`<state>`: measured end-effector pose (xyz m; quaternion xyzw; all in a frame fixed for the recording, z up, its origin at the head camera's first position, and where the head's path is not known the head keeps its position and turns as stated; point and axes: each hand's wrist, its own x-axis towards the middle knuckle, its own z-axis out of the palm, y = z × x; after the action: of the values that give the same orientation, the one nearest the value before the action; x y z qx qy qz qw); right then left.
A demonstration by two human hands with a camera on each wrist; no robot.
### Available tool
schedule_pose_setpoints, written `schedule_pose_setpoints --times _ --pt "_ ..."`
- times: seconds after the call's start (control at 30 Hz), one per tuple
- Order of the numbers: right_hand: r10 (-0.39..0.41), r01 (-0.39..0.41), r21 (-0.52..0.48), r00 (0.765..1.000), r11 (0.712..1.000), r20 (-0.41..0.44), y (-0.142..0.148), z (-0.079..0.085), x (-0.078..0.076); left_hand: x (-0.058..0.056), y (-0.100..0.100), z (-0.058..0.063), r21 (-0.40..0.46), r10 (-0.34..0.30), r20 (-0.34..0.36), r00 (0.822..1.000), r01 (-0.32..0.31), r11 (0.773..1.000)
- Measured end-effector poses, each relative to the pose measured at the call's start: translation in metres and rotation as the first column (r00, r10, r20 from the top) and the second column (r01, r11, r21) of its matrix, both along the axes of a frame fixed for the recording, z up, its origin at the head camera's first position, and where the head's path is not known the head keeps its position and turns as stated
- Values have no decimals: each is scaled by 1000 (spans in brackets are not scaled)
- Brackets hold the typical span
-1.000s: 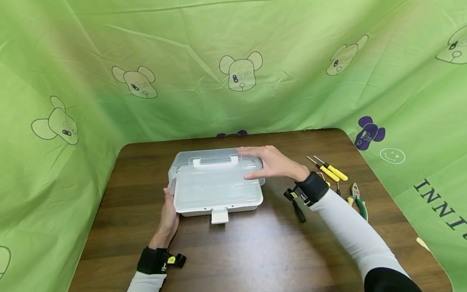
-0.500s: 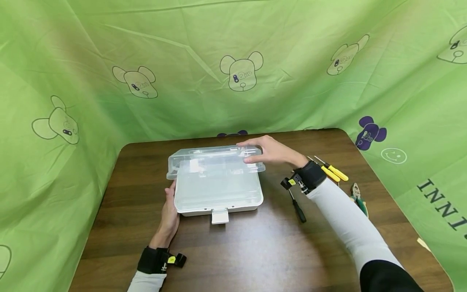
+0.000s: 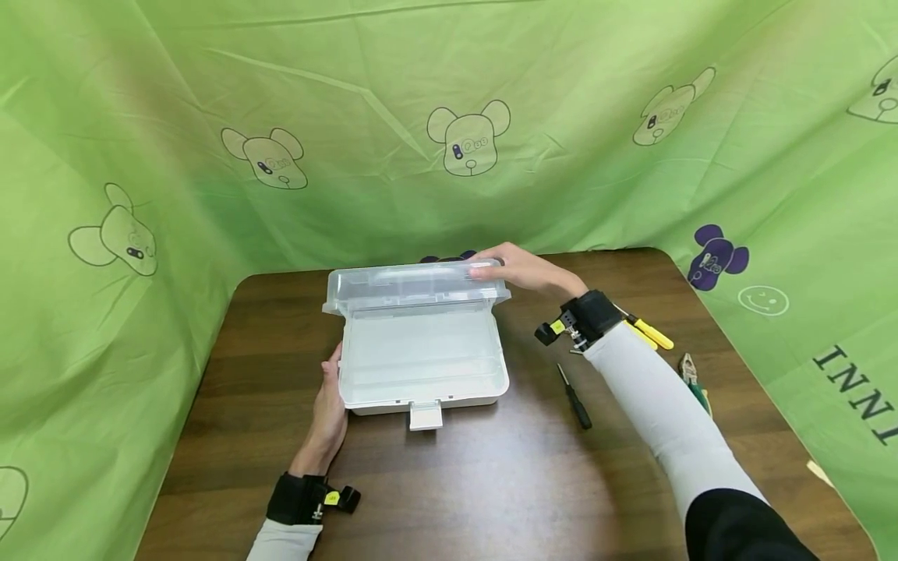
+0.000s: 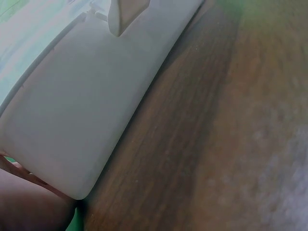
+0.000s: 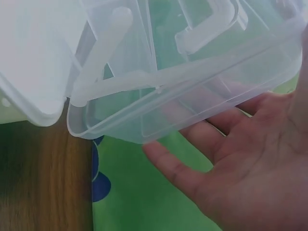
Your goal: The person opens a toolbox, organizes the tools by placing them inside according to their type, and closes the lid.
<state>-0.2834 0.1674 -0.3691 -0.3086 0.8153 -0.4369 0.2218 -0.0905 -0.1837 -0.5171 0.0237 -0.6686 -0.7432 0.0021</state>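
A white plastic storage box (image 3: 424, 354) lies on the table with its front latch (image 3: 426, 416) folded down. Its clear hinged lid (image 3: 414, 287) stands raised at the back. My left hand (image 3: 328, 409) rests along the box's left side; in the left wrist view, part of it shows at the corner of the box wall (image 4: 86, 106). At the lid's right end, my right hand (image 3: 526, 269) holds it between thumb and fingers. From the right wrist, the fingers (image 5: 168, 166) lie against the outside of the clear lid, and a white handle (image 5: 211, 29) shows through it.
Right of the box lies a black-handled screwdriver (image 3: 575, 397). Yellow-handled screwdrivers (image 3: 652, 333) and green-handled pliers (image 3: 691, 379) lie farther right, partly behind the right arm. A green patterned cloth (image 3: 365, 195) hangs behind the wooden table (image 3: 266, 374).
The lid has swung up and back, moved by my right hand, which has shifted toward the back of the table. The left hand has stayed at the box's side.
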Motion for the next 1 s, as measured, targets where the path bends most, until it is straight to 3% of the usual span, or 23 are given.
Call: schedule_pose_setpoints --times 0.27,0.53,1.0 --pt "-67 84 -91 982 992 176 -6 -1 -16 0 -1 0 5 12 -7 1000 -12 1000" --pt "-192 294 -231 905 928 378 -13 -11 -27 2 -1 2 -21 15 51 999 -14 1000" --pt "-266 437 -255 820 863 507 -13 -24 -32 1 1 1 8 -5 36 999 4 1000"
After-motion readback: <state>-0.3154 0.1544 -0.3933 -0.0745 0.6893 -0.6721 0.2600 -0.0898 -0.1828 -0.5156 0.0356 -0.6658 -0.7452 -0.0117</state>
